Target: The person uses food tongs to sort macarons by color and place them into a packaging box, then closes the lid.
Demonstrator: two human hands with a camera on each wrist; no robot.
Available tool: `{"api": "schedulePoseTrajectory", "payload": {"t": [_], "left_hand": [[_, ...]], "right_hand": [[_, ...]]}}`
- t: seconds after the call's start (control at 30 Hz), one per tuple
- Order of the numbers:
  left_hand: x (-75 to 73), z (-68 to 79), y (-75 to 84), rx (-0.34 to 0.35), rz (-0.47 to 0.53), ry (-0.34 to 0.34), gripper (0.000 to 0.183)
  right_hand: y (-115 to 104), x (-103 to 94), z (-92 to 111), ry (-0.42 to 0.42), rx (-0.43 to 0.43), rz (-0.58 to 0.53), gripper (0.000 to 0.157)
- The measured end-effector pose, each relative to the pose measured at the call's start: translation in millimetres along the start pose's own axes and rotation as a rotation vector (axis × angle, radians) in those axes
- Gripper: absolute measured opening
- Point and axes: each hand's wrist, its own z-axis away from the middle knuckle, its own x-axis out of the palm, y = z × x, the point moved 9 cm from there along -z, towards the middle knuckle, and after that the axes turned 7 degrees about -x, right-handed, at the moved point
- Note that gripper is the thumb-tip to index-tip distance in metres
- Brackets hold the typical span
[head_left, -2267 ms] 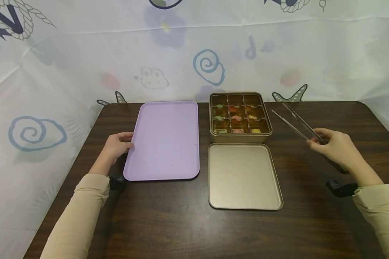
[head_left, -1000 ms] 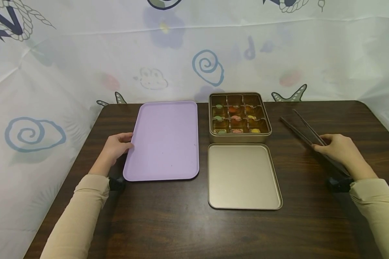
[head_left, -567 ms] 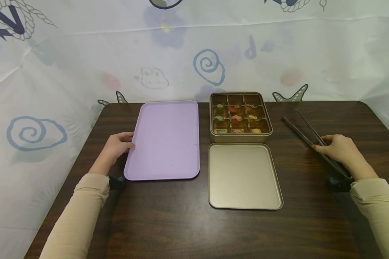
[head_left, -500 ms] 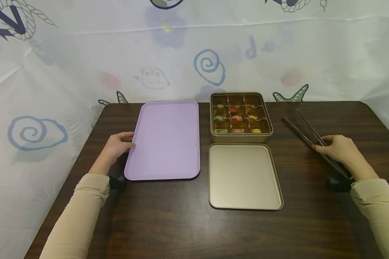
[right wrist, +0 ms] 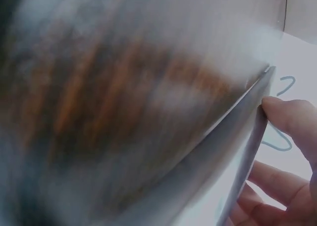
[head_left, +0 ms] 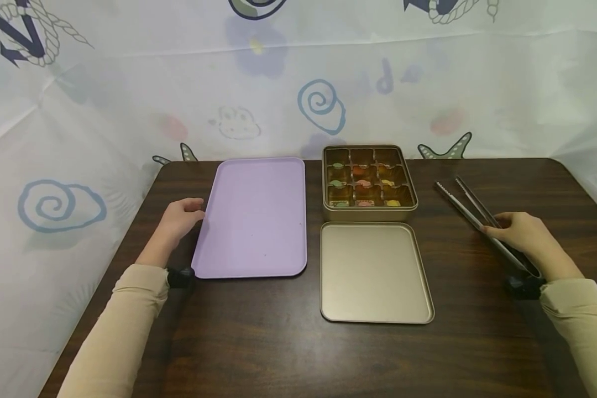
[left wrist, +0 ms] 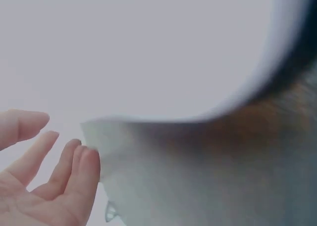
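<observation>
My left hand (head_left: 180,220) hovers at the left edge of a lilac tray (head_left: 255,218). In the left wrist view, its fingers (left wrist: 64,174) are loosely bent with nothing between them. My right hand (head_left: 522,235) grips metal tongs (head_left: 470,213) between thumb and fingers. Low over the table's right side, the tongs point away with their toothed tips apart. In the right wrist view, the thumb (right wrist: 292,119) lies against one arm of the tongs. A gold tin (head_left: 370,214) holds a divided insert with small green, red and yellow pieces in several compartments.
A flat gold lid (head_left: 376,273) lies just in front of the tin, right of the lilac tray. All rest on a dark wooden table (head_left: 258,342). A white printed cloth (head_left: 393,116) hangs behind and at the sides.
The right hand has lowered the tongs toward the table, their tips shifting right, away from the tin. The left hand's fingers have lifted from the tray's edge. Tin and lid stay put.
</observation>
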Motion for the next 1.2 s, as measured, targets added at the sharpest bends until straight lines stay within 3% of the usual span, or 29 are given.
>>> {"api": "schedulePoseTrajectory", "payload": {"t": [0.17,0.3,0.4,0.57,0.73,0.87,1.0,1.2], "left_hand": [[-7.5,11.0,23.8,0.077,-0.02,0.078,0.048],[-3.0,33.1,59.0,0.222,-0.082,0.114,0.044],[12.7,49.9,86.0,0.372,-0.147,0.131,0.04],[61.3,81.2,121.5,0.641,-0.353,0.106,0.033],[107.3,120.6,143.6,0.946,-0.532,0.096,0.029],[133.8,144.3,150.2,1.112,-0.588,0.047,0.029],[155.6,155.7,149.1,1.187,-0.646,-0.051,0.031],[177.9,157.3,144.0,1.225,-0.738,-0.145,0.033]], "right_hand": [[-8.6,-7.0,6.7,0.092,-0.031,-0.029,0.074],[-31.3,-16.1,14.6,0.194,-0.109,-0.053,0.064],[-56.8,-18.8,21.3,0.24,-0.202,-0.05,0.053],[-104.3,-11.2,35.9,0.271,-0.413,-0.037,0.036],[-139.0,8.7,45.0,0.202,-0.585,-0.054,0.03],[-155.4,22.9,49.1,0.136,-0.667,-0.047,0.025],[-165.0,34.2,51.1,0.075,-0.741,-0.019,0.026],[-169.1,51.6,50.9,-0.061,-0.789,0.032,0.029]]}}
